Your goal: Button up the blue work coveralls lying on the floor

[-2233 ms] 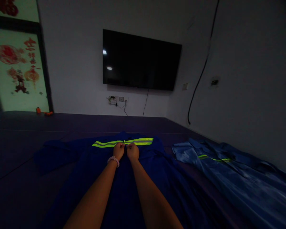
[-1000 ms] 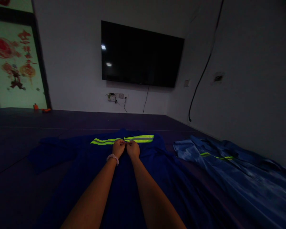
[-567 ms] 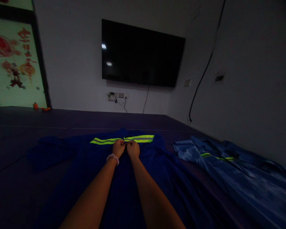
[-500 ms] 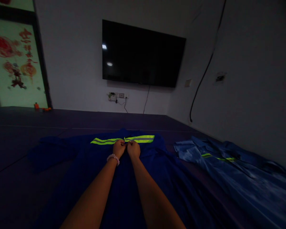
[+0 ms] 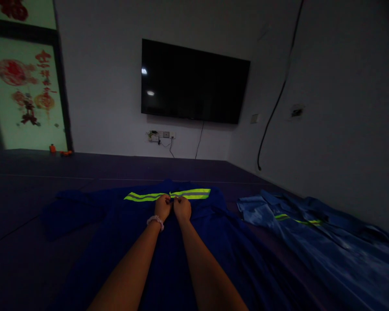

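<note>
A dark blue work jacket [image 5: 116, 233] lies spread out in front of me, with a yellow-green and grey reflective stripe [image 5: 194, 193] across its chest. My left hand [image 5: 164, 207], a pale scrunchie on its wrist, is closed on the front edge of the jacket just below the stripe. Right beside it, my right hand [image 5: 182, 209] is closed too, its fingertips pinching the same front opening. Whatever small part lies between the fingertips is hidden. One jacket sleeve [image 5: 74, 211] stretches out to the left.
A lighter blue garment [image 5: 304, 242] with a reflective stripe lies to the right, by the wall. Beyond the dark purple floor [image 5: 142, 166], a television [image 5: 194, 82] hangs above wall sockets. Small orange objects [image 5: 52, 148] sit by the door at left; a black cable [image 5: 275, 108] hangs at right.
The view has tilted slightly upward, so everything sits a little lower in the picture. Both hands stay together at the jacket's front, with little visible movement.
</note>
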`<action>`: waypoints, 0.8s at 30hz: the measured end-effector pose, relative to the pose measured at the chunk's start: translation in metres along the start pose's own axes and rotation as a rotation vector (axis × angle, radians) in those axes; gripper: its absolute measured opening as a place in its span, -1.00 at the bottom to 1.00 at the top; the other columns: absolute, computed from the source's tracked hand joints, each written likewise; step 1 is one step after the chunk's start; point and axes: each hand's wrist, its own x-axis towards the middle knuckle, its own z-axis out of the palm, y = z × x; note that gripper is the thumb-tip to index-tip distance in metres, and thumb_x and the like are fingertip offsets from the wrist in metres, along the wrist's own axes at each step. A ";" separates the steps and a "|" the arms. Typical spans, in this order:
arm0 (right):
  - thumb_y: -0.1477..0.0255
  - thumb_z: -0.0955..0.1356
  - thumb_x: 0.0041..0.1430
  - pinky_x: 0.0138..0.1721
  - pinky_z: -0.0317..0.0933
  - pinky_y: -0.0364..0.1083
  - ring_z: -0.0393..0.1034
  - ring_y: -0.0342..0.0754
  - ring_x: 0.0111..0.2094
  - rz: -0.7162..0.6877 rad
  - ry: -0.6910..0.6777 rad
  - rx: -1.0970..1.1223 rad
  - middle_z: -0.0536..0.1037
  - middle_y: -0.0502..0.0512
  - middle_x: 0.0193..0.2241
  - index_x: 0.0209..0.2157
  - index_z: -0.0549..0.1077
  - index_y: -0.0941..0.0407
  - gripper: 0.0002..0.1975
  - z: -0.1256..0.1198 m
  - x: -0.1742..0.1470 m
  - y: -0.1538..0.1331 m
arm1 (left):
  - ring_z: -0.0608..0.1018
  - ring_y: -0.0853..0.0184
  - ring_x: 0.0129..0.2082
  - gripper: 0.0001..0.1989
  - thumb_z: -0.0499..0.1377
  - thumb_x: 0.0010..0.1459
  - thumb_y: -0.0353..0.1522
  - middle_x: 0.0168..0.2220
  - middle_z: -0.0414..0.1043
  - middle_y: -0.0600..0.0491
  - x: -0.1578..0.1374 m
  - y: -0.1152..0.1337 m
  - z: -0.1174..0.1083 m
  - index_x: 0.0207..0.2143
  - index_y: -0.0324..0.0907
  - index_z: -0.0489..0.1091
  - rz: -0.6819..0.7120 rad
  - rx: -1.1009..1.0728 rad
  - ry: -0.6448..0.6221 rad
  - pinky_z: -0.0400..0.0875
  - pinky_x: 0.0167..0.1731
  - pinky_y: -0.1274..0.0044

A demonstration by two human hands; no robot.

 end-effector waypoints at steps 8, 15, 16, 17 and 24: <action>0.38 0.24 0.14 -0.42 0.14 -0.19 0.45 -0.02 -0.31 -0.008 -0.001 0.007 0.57 0.18 -0.39 -0.38 0.51 0.17 -0.76 0.003 0.002 0.002 | 0.41 0.44 -0.51 -0.89 0.13 -0.19 -0.55 -0.55 0.36 0.12 0.000 0.001 -0.002 -0.51 -0.25 0.37 0.023 0.019 0.004 0.27 -0.44 0.60; 0.41 0.25 0.12 -0.42 0.14 -0.20 0.45 -0.03 -0.31 -0.013 0.001 0.016 0.57 0.16 -0.39 -0.38 0.51 0.15 -0.78 0.003 0.001 0.000 | 0.41 0.45 -0.52 -0.86 0.13 -0.16 -0.57 -0.55 0.36 0.12 0.000 0.002 -0.001 -0.46 -0.27 0.40 0.015 0.068 0.025 0.27 -0.45 0.61; 0.41 0.25 0.12 -0.41 0.14 -0.20 0.44 -0.03 -0.31 -0.012 0.000 0.016 0.57 0.16 -0.39 -0.38 0.52 0.15 -0.78 0.002 0.001 0.000 | 0.41 0.45 -0.51 -0.86 0.14 -0.15 -0.56 -0.55 0.36 0.12 0.000 0.002 -0.001 -0.45 -0.27 0.40 0.012 0.077 0.027 0.27 -0.44 0.61; 0.40 0.25 0.12 -0.41 0.15 -0.20 0.44 -0.03 -0.30 -0.010 -0.001 0.016 0.56 0.16 -0.39 -0.37 0.52 0.15 -0.78 0.002 0.001 -0.001 | 0.42 0.45 -0.50 -0.85 0.15 -0.15 -0.55 -0.54 0.37 0.11 0.001 0.002 -0.001 -0.43 -0.28 0.41 0.009 0.086 0.027 0.27 -0.44 0.61; 0.40 0.23 0.13 -0.35 0.17 -0.19 0.43 -0.03 -0.25 -0.001 -0.017 0.008 0.56 0.15 -0.32 -0.31 0.51 0.13 -0.76 0.001 0.000 -0.002 | 0.45 0.40 -0.43 -0.77 0.18 -0.13 -0.51 -0.45 0.45 0.02 0.002 0.005 -0.003 -0.32 -0.31 0.46 0.002 0.137 0.005 0.29 -0.37 0.59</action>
